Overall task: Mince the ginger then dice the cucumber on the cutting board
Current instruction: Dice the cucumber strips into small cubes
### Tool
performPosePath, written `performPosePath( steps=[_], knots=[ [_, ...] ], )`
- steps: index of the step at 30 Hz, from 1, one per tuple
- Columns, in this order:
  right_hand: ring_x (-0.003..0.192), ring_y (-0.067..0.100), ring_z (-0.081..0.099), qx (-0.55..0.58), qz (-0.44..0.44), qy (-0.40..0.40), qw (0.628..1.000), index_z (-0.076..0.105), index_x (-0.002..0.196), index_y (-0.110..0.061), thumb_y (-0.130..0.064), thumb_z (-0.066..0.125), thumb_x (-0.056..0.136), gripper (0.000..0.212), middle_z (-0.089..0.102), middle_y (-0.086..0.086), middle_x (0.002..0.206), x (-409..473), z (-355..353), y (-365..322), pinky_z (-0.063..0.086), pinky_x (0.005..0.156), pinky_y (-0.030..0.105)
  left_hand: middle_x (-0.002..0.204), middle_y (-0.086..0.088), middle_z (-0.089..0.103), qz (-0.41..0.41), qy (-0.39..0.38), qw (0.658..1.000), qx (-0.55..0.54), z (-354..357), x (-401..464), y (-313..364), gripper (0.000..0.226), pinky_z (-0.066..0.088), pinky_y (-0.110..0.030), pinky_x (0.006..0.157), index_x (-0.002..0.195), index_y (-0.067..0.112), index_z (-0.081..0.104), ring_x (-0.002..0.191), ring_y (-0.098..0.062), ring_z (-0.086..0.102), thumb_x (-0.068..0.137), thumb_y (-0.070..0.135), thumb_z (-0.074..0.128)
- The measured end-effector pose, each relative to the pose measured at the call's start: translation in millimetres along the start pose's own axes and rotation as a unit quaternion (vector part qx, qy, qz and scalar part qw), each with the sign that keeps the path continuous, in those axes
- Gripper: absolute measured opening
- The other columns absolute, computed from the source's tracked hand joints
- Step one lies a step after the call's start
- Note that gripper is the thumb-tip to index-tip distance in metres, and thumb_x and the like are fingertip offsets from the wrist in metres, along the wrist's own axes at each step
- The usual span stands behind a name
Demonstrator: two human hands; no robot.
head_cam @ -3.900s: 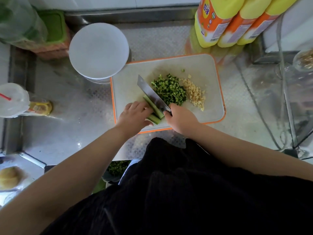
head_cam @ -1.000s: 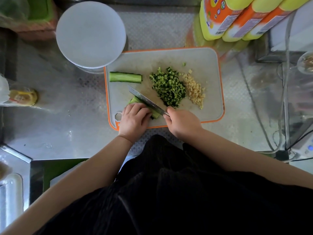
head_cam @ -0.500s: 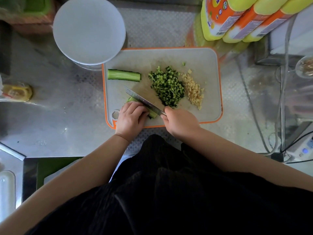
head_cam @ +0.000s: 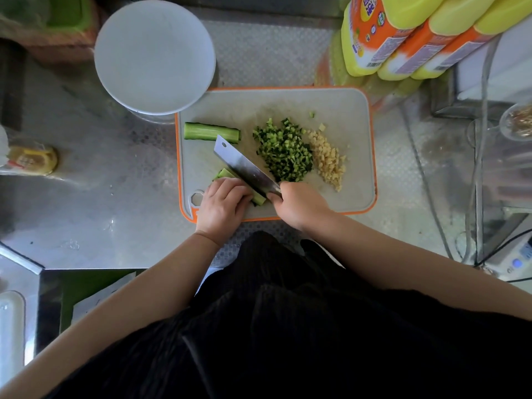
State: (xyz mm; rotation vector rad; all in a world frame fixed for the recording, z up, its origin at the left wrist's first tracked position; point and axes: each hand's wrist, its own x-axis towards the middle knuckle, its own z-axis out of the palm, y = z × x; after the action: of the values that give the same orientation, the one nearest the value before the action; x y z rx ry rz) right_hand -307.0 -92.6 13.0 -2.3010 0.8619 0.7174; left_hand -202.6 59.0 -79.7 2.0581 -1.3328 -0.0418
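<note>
From the head view I see my left hand (head_cam: 223, 204) lying knuckles-up on a cucumber piece (head_cam: 227, 175) near the front left of the cutting board (head_cam: 339, 110), fingers curled down over it and pinning it to the board; only the two ends of that piece show past the fingers. My right hand (head_cam: 299, 204) is wrapped tight round the handle of the cleaver (head_cam: 244, 165), which I cannot see inside the fist. The blade slants away to the upper left, its edge down along the far side of the held cucumber — right beside my left fingertips.

A second cucumber strip (head_cam: 211, 132) lies flat at the back left of the board, apart from the blade tip. Toward the middle sits the heap of diced cucumber (head_cam: 283, 152), and touching its right side is the smaller pile of minced ginger (head_cam: 328, 159). A few stray bits lie just beyond the heaps.

The board has an orange rim and rests on a steel counter (head_cam: 100, 203). A round white lid (head_cam: 155, 56) stands off its back left corner, overlapping the rim from this angle. Three yellow bottles (head_cam: 403, 36) with orange labels stand at the back right, and a small jar (head_cam: 31, 159) lies far left.
</note>
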Motion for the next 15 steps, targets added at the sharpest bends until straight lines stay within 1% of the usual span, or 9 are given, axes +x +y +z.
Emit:
performPosePath(
  steps=[2, 4, 7, 10, 12, 15],
  knots=[
    [0.067, 0.024, 0.050, 0.019, 0.005, 0.007, 1.000, 0.045, 0.082, -0.013, -0.040, 0.042, 0.099, 0.033, 0.046, 0.001, 0.069, 0, -3, 2, 0.034, 0.054, 0.031, 0.097, -0.010, 0.066, 0.002, 0.006, 1.000, 0.005, 1, -1, 0, 0.006, 0.049, -0.041, 0.082, 0.089, 0.005, 0.069, 0.091, -0.033, 0.059, 0.089, 0.011, 0.068],
    [0.064, 0.023, 0.049, 0.010, 0.004, 0.017, 1.000, 0.045, 0.083, -0.012, -0.041, 0.041, 0.100, 0.034, 0.046, 0.001, 0.068, -4, -2, 2, 0.033, 0.052, 0.031, 0.096, -0.011, 0.065, 0.001, 0.013, 1.000, 0.019, 2, -3, 0, 0.008, 0.048, -0.042, 0.080, 0.089, 0.005, 0.068, 0.091, -0.034, 0.059, 0.090, 0.014, 0.068],
    [0.054, 0.018, 0.042, -0.021, -0.018, 0.030, 0.999, 0.044, 0.083, -0.012, -0.039, 0.039, 0.101, 0.033, 0.044, 0.000, 0.064, -12, -2, -1, 0.026, 0.045, 0.031, 0.094, -0.010, 0.065, -0.014, 0.027, 0.998, 0.056, 2, -4, 1, 0.011, 0.044, -0.041, 0.079, 0.088, 0.007, 0.068, 0.093, -0.033, 0.056, 0.090, 0.018, 0.066],
    [0.051, 0.014, 0.035, -0.034, -0.041, 0.040, 0.998, 0.042, 0.082, -0.013, -0.037, 0.039, 0.101, 0.032, 0.039, -0.001, 0.061, -17, -2, -3, 0.022, 0.044, 0.030, 0.092, -0.010, 0.064, -0.018, 0.033, 0.998, 0.057, 1, -2, 3, 0.010, 0.042, -0.041, 0.080, 0.086, 0.006, 0.067, 0.093, -0.032, 0.054, 0.089, 0.016, 0.064],
    [0.051, 0.013, 0.033, -0.039, -0.042, 0.039, 0.998, 0.040, 0.081, -0.013, -0.036, 0.039, 0.101, 0.031, 0.038, -0.002, 0.061, -18, -3, -5, 0.021, 0.044, 0.029, 0.091, -0.011, 0.065, -0.023, 0.032, 0.998, 0.050, 0, -2, 3, 0.011, 0.043, -0.040, 0.080, 0.085, 0.005, 0.067, 0.093, -0.031, 0.054, 0.088, 0.014, 0.063],
    [0.053, 0.016, 0.039, -0.057, -0.037, 0.029, 0.997, 0.042, 0.081, -0.013, -0.034, 0.039, 0.102, 0.029, 0.042, 0.000, 0.064, -16, -5, -7, 0.026, 0.045, 0.028, 0.091, -0.010, 0.065, -0.031, 0.027, 0.999, 0.033, 1, -1, 3, 0.011, 0.044, -0.040, 0.081, 0.084, 0.005, 0.068, 0.094, -0.031, 0.054, 0.088, 0.014, 0.062]
  ],
)
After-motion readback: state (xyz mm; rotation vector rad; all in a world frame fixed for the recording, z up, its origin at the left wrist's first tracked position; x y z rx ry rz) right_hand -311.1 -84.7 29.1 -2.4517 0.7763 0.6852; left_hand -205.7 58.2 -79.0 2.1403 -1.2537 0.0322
